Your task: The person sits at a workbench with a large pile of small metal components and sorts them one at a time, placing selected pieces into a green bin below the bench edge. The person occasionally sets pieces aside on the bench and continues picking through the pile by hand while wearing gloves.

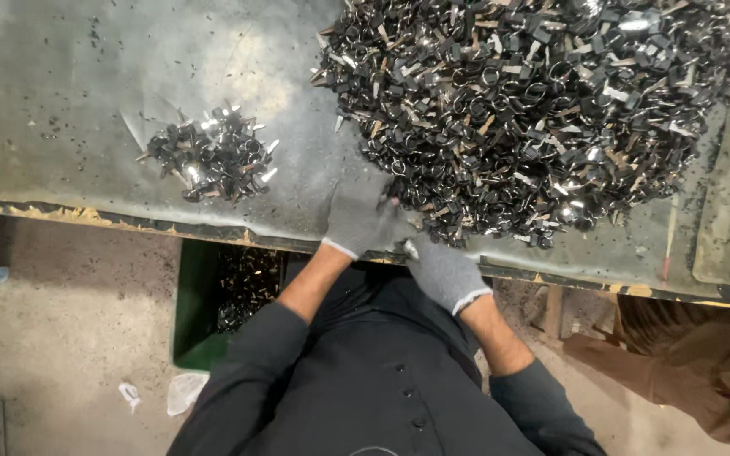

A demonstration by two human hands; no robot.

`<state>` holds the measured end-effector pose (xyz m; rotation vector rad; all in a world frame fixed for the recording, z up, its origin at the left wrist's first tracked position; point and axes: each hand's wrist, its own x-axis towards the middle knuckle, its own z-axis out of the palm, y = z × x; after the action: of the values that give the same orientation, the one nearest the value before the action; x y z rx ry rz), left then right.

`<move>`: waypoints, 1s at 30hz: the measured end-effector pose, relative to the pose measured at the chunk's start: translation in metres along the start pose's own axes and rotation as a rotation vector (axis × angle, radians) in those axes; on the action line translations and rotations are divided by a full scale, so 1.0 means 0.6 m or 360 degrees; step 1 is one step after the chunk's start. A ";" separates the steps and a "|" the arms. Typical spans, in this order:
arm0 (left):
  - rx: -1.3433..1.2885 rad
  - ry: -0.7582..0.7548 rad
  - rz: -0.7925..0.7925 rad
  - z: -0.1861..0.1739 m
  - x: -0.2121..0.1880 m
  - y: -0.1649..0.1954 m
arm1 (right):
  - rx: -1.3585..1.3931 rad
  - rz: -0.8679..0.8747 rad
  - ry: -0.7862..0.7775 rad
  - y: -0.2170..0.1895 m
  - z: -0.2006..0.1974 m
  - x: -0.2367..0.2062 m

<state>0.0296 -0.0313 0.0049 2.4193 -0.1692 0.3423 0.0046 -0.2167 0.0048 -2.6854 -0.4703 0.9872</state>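
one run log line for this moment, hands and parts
left hand: gloved, at edge of large pile | right hand: gloved, at table edge | small pile: apart, left

Single head-worn view, looking steeply down, close over the workbench edge, floor below

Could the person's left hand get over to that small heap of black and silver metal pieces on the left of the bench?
Probably yes. The left hand rests at the edge of the big pile, and only bare bench top lies between it and the small heap.
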 end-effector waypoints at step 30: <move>-0.0051 -0.0299 -0.0156 -0.026 -0.043 -0.052 | 0.0575 -0.0460 0.0434 -0.040 -0.021 0.070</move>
<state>0.0084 0.0033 -0.0103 2.4162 -0.1377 0.0670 0.0380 -0.1802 -0.0026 -2.2980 -0.5438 0.5528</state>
